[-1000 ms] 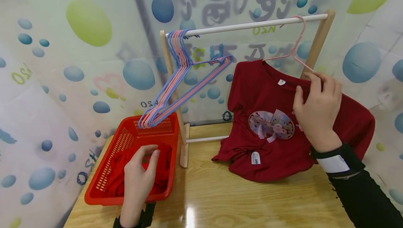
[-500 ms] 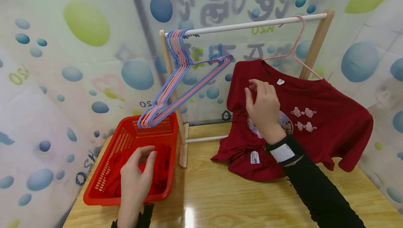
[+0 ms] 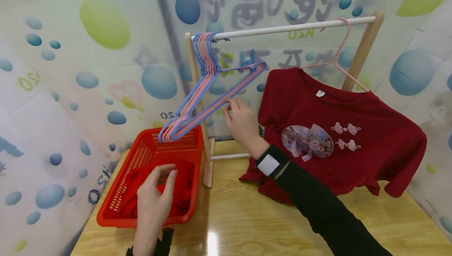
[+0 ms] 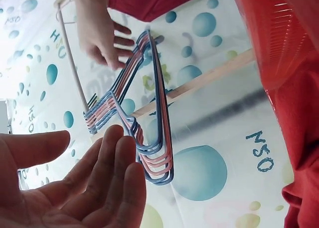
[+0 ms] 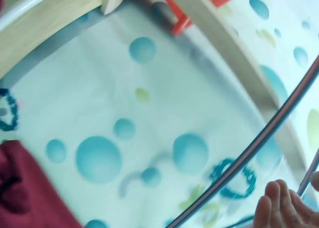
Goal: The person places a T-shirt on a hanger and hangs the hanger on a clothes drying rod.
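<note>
My right hand (image 3: pixel 243 124) reaches left across the rack, fingertips right at the lower bars of a bunch of pink and blue clothes hangers (image 3: pixel 196 96). In the left wrist view its fingers are loosely spread beside those hangers. A dark red T-shirt (image 3: pixel 356 110) with a printed oval picture hangs at the right on a pink hanger (image 3: pixel 336 58). My left hand (image 3: pixel 153 201) is over the near part of the red basket (image 3: pixel 196 193), its thumb and fingers apart, holding nothing. Red cloth (image 3: pixel 183 177) lies inside the basket, partly hidden by that hand.
The rack's white rail (image 3: pixel 268 30) runs between two wooden posts, one a right post (image 3: pixel 365 48) beside the T-shirt. It stands on a wooden table (image 3: pixel 240 216), close to a wall covering with blue and green dots. The hangers' lower corners hang over the basket's back.
My right hand has let go of the T-shirt's shoulder and moved left, past the shirt, to the bunch of hangers. My left hand has stayed over the basket.
</note>
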`<state>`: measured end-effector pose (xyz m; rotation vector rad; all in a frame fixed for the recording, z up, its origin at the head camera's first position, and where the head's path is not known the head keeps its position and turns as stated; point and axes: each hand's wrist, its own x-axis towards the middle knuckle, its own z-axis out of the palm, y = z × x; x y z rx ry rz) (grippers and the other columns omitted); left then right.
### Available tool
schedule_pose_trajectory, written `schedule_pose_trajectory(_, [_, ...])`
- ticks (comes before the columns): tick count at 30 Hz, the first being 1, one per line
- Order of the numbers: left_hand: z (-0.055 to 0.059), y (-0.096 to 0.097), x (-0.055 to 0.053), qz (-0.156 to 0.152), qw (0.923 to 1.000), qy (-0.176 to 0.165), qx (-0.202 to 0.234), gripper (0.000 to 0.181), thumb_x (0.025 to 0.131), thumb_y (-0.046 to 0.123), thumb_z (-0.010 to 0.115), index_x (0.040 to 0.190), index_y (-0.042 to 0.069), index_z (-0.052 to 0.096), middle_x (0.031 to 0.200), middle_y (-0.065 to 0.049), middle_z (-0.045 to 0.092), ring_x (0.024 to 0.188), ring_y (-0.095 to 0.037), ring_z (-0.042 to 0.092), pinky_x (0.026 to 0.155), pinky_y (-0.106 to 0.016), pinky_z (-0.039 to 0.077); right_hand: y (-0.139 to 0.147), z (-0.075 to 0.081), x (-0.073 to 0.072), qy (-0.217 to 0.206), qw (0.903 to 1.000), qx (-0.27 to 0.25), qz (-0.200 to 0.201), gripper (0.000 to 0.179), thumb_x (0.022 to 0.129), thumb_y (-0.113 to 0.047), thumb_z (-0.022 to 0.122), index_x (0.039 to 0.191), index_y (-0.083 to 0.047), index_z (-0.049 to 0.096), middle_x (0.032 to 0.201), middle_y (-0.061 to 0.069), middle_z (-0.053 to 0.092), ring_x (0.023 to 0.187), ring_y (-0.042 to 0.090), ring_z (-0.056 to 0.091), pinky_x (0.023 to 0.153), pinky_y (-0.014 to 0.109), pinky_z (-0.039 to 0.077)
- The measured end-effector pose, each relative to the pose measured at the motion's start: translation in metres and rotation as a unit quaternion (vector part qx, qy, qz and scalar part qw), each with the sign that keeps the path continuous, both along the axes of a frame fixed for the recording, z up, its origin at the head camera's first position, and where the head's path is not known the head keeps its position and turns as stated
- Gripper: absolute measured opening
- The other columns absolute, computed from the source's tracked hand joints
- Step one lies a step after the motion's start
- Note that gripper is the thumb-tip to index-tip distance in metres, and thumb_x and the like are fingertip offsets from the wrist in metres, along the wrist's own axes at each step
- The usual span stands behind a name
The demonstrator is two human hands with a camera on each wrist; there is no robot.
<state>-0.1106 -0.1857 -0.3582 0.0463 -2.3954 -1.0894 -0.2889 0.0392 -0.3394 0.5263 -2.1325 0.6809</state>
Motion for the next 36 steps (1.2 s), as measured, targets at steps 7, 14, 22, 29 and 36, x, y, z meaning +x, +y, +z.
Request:
schedule_pose_trajectory(7, [-0.001,-0.001,0.0,-0.001,1.0,-0.002,0.001,0.02,0.1,0.016,0.066,0.115,0.006,0.074,0.106,-0.006,0.077,0.092,-0.022,0.072,0.084,-0.045,0.057,-0.033,0.016,-0.003,-0.093,0.9906,-0.044,0.09,0.037,0.105,-0.025,0.058,0.124,0.005,0.066,0.103,0.018,0.068,0.089,0.028,0.068,0.072,0.038,0.058])
schedule_pose_trajectory(14, [-0.001,-0.001,0.001,-0.005,1.0,-0.004,-0.001,0.022,0.1,0.017,0.065,0.116,0.005,0.074,0.106,-0.006,0.077,0.092,-0.022,0.071,0.084,-0.044,0.057,-0.053,0.033,-0.008,-0.213,0.9466,-0.183,0.158,0.038,0.105,-0.029,0.058,0.12,0.004,0.066,0.1,0.018,0.075,0.087,0.029,0.074,0.074,0.038,0.06])
schedule_pose_trajectory(22, [-0.002,-0.002,-0.002,-0.005,0.9999,0.007,-0.006,0.02,0.099,0.013,0.067,0.114,0.004,0.074,0.103,-0.006,0.077,0.09,-0.021,0.071,0.082,-0.045,0.058,-0.063,0.048,-0.007,-0.329,0.8623,-0.331,0.197,0.032,0.105,-0.024,0.059,0.122,0.002,0.064,0.105,0.021,0.077,0.087,0.034,0.077,0.073,0.039,0.062])
schedule_pose_trajectory(29, [-0.003,-0.003,-0.003,-0.004,0.9999,0.01,-0.003,0.019,0.099,0.013,0.067,0.114,0.004,0.074,0.102,-0.006,0.077,0.089,-0.021,0.071,0.081,-0.046,0.058,-0.062,0.057,-0.012,-0.391,0.8064,-0.384,0.223,0.034,0.104,-0.021,0.06,0.127,0.004,0.063,0.114,0.024,0.073,0.076,0.018,0.073,0.077,0.036,0.062])
schedule_pose_trajectory(36, [-0.002,-0.003,-0.003,-0.002,1.0,0.003,-0.001,0.019,0.099,0.013,0.067,0.114,0.004,0.074,0.103,-0.007,0.077,0.09,-0.021,0.071,0.082,-0.047,0.058,-0.059,0.058,-0.007,-0.385,0.8081,-0.38,0.233,0.031,0.104,-0.025,0.059,0.11,0.005,0.063,0.102,0.025,0.074,0.064,0.009,0.069,0.067,0.031,0.062])
